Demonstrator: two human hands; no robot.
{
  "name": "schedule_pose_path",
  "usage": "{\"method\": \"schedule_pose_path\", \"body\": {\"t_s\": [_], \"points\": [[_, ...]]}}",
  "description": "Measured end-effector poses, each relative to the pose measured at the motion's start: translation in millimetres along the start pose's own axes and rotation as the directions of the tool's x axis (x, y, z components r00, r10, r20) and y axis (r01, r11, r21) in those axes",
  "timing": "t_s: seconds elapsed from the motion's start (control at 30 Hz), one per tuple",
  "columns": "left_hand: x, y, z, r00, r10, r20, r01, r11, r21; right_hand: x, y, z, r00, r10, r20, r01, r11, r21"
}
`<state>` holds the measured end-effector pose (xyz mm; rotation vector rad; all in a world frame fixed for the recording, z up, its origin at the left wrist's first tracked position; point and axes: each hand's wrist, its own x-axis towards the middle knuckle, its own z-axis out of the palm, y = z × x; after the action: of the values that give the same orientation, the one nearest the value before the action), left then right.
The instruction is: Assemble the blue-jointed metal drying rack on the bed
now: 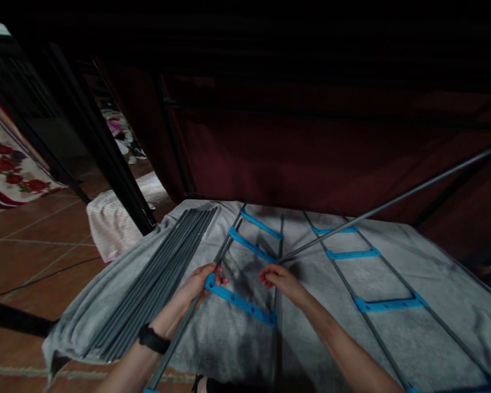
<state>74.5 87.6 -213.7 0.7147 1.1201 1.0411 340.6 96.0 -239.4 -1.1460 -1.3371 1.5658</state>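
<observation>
My left hand (202, 282) grips the left end of a blue plastic crossbar (240, 300) where it meets a grey rod (180, 333) of a ladder-like frame. My right hand (279, 278) is closed on the near end of a long grey rod (387, 206) that slants up to the right. The frame's other blue crossbars (253, 245) lie further away. A second rod-and-crossbar frame (387, 304) lies flat to the right. Everything rests on a grey blanket (237, 338).
A bundle of several loose grey rods (163, 278) lies on the blanket's left side. A dark red cloth wall (303, 158) stands behind. Black posts (106, 158), a pink cloth (108, 221) and tiled floor (28, 240) are at left.
</observation>
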Motion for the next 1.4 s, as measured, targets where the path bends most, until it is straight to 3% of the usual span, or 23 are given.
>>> {"method": "schedule_pose_path", "body": {"t_s": [0.13, 0.2, 0.3, 0.4, 0.57, 0.63, 0.73, 0.8, 1.0, 1.27, 1.4], "points": [[9, -52, -5.7, 0.999, -0.002, -0.047, -0.004, 0.993, -0.117, 35, -10, 30, 0.998, -0.017, -0.056, 0.017, 1.000, -0.003], [12, -73, -7.7, 0.998, 0.012, -0.067, -0.018, 0.996, -0.088, 52, -9, 44, 0.995, -0.056, -0.078, 0.052, 0.997, -0.057], [13, -93, -9.2, 0.991, 0.084, -0.109, -0.069, 0.988, 0.136, 74, 0, 62, 0.989, -0.118, -0.093, 0.102, 0.980, -0.169], [12, -98, -9.1, 0.967, 0.208, -0.146, -0.130, 0.899, 0.417, 84, 15, 72, 0.984, -0.138, -0.110, 0.098, 0.947, -0.306], [9, -95, -19.1, 0.881, 0.464, -0.090, -0.241, 0.605, 0.758, 76, 42, 66, 0.984, -0.123, -0.132, 0.064, 0.921, -0.385], [8, -92, -29.3, 0.854, 0.519, -0.019, -0.240, 0.427, 0.872, 68, 50, 58, 0.984, -0.112, -0.138, 0.047, 0.913, -0.405], [6, -88, -46.5, 0.816, 0.577, 0.038, -0.112, 0.093, 0.989, 58, 58, 43, 0.983, -0.106, -0.151, 0.032, 0.904, -0.426], [5, -84, -56.0, 0.807, 0.590, 0.024, 0.009, -0.052, 0.999, 50, 62, 32, 0.980, -0.118, -0.160, 0.039, 0.905, -0.425], [4, -69, -69.6, 0.892, 0.452, 0.010, 0.088, -0.194, 0.977, 28, 70, 4, 0.978, -0.114, -0.177, 0.040, 0.926, -0.375], [-32, -32, -83.7, 0.869, 0.495, 0.024, 0.188, -0.374, 0.908, 7, 70, -24, 0.964, -0.060, -0.258, -0.011, 0.964, -0.265], [-58, -3, -78.7, 0.814, 0.581, 0.006, 0.300, -0.429, 0.852, 1, 66, -30, 0.961, -0.002, -0.278, -0.054, 0.980, -0.192]]}}
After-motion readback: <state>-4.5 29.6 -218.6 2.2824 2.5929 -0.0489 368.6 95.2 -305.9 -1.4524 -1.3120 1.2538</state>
